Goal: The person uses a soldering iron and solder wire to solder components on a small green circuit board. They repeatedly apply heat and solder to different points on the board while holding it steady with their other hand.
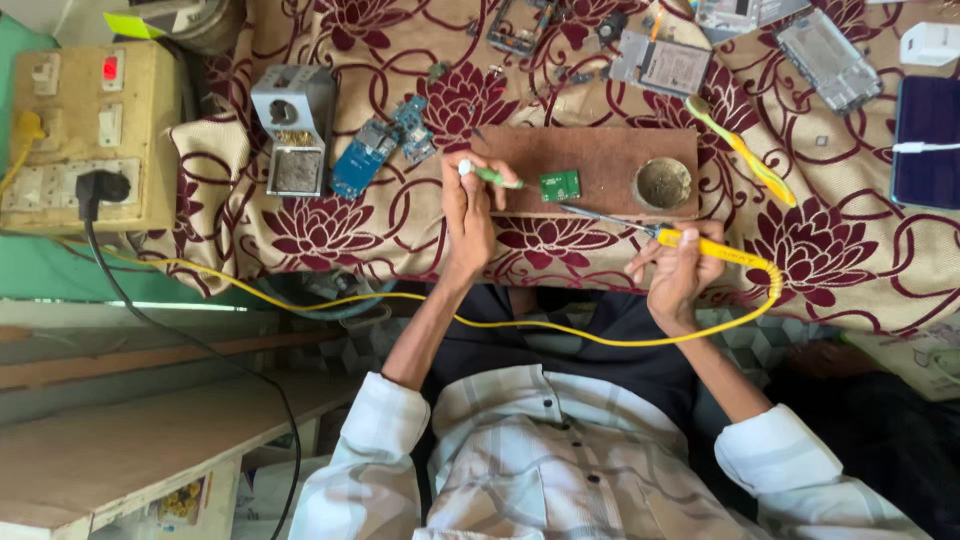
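we log: left hand (468,205) pinching a slim green tool (495,178), tip beside the small green circuit board (560,185); right hand (680,268) clenched around a yellow soldering iron (700,243) (cord looping); wooden board (600,165), floral cloth (330,225).

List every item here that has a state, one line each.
left hand: grip shut on green-handled tool
right hand: grip shut on yellow soldering iron
small green circuit board: flat on wooden block
black plug: in socket
red switch light: lit
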